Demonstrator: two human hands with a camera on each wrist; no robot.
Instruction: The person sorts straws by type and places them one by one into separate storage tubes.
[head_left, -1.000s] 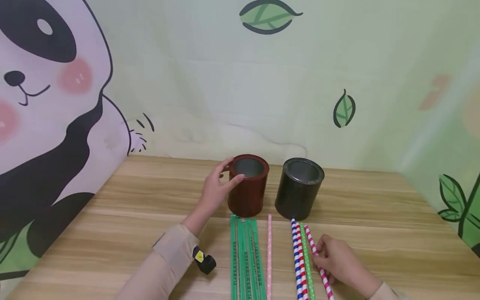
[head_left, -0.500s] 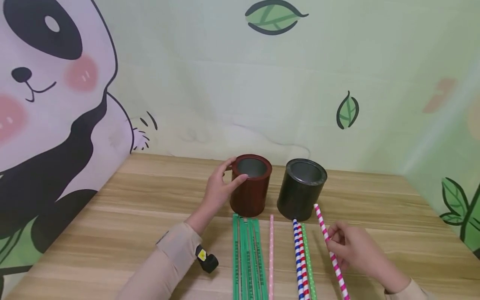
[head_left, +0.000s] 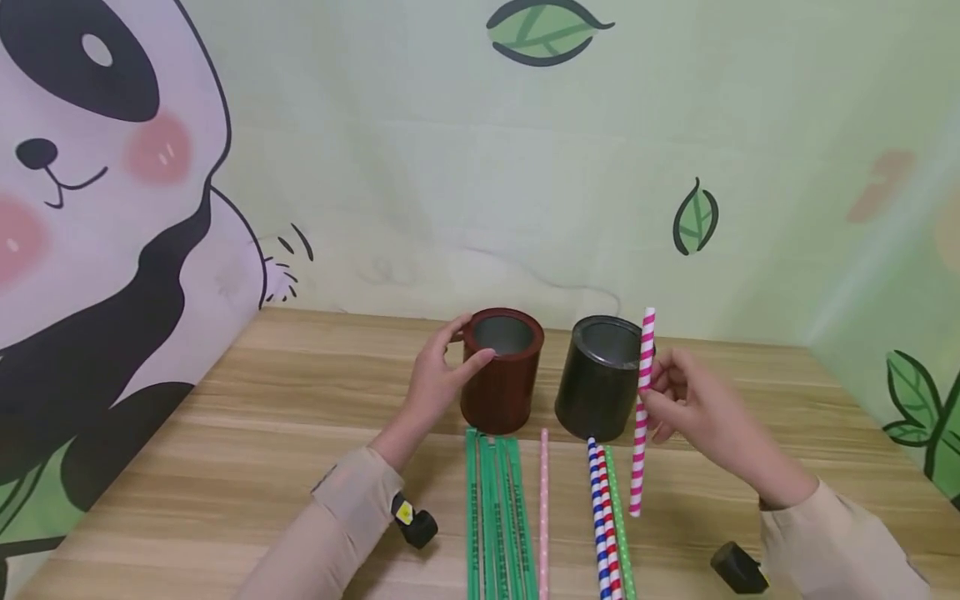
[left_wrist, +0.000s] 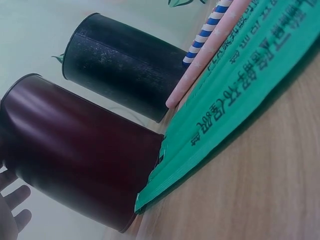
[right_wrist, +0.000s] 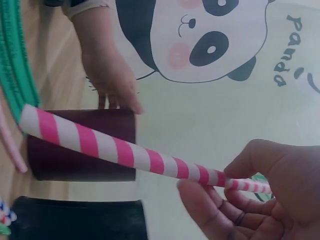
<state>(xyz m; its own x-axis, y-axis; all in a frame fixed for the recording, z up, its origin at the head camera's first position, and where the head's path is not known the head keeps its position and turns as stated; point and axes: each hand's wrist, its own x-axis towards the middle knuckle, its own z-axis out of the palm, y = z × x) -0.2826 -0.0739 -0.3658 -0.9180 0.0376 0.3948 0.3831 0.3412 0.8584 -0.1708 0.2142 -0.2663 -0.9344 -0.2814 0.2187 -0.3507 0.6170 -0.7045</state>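
My right hand (head_left: 693, 408) pinches a pink-and-white striped paper straw (head_left: 637, 450) between thumb and fingers. The straw is held nearly upright in front of the right side of a black can (head_left: 596, 387), overlapping its rim in the head view; its lower end points at the right wrist camera. My left hand (head_left: 435, 375) holds a dark red can (head_left: 498, 392) at its left side, thumb over the front rim and fingers around the back. Both cans stand upright with their mouths up. In the left wrist view, fingertips (left_wrist: 17, 197) show beside the red can.
Green-wrapped packets (head_left: 498, 517) lie before the red can, with a pink dotted straw (head_left: 543, 508) to their right. A blue-striped straw (head_left: 597, 508), a red-striped straw (head_left: 609, 525) and a green dotted straw (head_left: 619, 525) lie before the black can. A panda-print backdrop (head_left: 390, 167) rises behind the table.
My right hand has lifted the pink-striped straw off the table beside the other straws, raised it toward the black can and turned it upright. The left hand has stayed on the red can.
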